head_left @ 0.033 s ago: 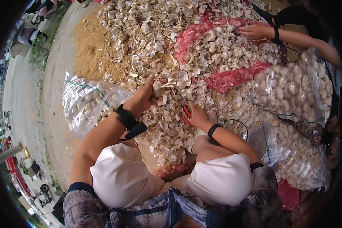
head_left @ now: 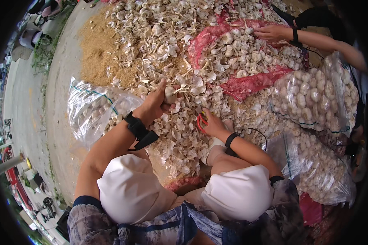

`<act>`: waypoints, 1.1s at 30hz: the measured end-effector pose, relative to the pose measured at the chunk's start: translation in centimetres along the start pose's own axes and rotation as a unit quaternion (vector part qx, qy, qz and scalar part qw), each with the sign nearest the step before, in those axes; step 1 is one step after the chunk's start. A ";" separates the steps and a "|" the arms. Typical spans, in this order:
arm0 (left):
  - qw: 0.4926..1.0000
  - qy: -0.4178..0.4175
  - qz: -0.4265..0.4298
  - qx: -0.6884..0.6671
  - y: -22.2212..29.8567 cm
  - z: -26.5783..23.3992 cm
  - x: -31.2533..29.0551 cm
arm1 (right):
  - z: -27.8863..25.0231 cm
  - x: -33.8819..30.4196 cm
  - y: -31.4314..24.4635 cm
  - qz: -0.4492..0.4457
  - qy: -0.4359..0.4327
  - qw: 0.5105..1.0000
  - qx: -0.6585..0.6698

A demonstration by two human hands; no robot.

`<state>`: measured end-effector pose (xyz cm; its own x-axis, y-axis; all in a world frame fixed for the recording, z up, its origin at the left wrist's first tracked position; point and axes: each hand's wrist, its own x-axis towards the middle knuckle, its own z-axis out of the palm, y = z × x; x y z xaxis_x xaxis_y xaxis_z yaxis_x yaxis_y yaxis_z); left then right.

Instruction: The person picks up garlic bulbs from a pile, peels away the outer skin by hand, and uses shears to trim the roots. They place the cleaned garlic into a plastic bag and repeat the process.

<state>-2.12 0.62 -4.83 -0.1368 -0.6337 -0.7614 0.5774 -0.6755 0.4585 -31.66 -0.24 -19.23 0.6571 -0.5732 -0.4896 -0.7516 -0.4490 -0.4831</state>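
My left hand (head_left: 155, 103) is closed round a whole garlic bulb (head_left: 170, 95), whose cut stem end points to the right. To its right and a little nearer me, my right hand (head_left: 212, 123) grips red-handled cutters (head_left: 201, 122). Their short blades point up and left, apart from the bulb. Below both hands a thick heap of papery garlic skins (head_left: 173, 141) spreads between my knees. Beyond them, loose garlic bulbs (head_left: 229, 50) lie in an opened red mesh sack (head_left: 255, 81).
A clear plastic bag of garlic (head_left: 96, 104) sits at left; further filled bags (head_left: 315, 96) stand at right. A co-worker's hand (head_left: 274, 32) reaches over the mesh sack from the upper right. Brown chaff (head_left: 95, 53) covers the ground at upper left, beside a paved road (head_left: 24, 102).
The cutters in my right hand have tilted slightly, and their blades show more. The co-worker's hand has shifted a little to the left. My left hand stays in place with the bulb.
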 end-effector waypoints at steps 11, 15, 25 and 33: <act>0.989 0.074 0.016 -0.128 -0.3 -0.9 0.7 | -7.3 -0.6 -7.9 -0.065 -0.078 0.795 0.598; 0.990 0.067 0.005 -0.126 -0.1 -0.4 0.0 | -9.3 -1.0 -11.0 -0.085 0.011 0.902 0.424; 0.995 0.043 -0.045 -0.073 -0.4 0.8 -0.3 | -9.4 -0.1 -11.6 -0.149 0.198 0.937 0.247; 0.996 0.025 -0.065 -0.057 -1.1 -0.5 0.3 | -8.8 -1.2 -11.2 -0.012 0.037 0.873 0.486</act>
<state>-2.39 1.33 -5.77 -0.1772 -0.5219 -0.8344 0.6449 -0.7020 0.3022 -24.53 -0.63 -6.86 0.6396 -0.6299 -0.4407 -0.3113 0.3120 -0.8976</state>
